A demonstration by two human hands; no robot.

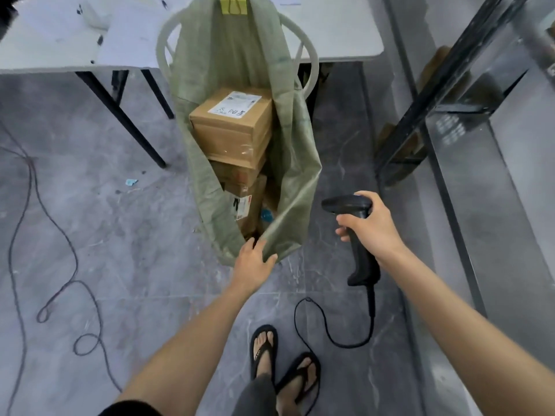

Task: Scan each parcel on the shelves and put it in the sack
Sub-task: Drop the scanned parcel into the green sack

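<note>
A green woven sack (297, 163) hangs open over a white chair in the middle of the view. Inside it, brown cardboard parcels are stacked; the top parcel (231, 127) carries a white label. My left hand (253, 262) grips the sack's near rim, thumb inside and fingers outside. To the right of the sack my right hand (368, 225) holds a black barcode scanner (356, 235) by its handle, nose pointing left toward the sack. The scanner's cable loops down to the floor.
A white folding table (336, 31) stands behind the sack. Black metal shelving (420, 121) runs along the right side. Loose cables (60, 235) lie across the grey floor on the left. My feet in black flip-flops (282, 364) stand below the sack.
</note>
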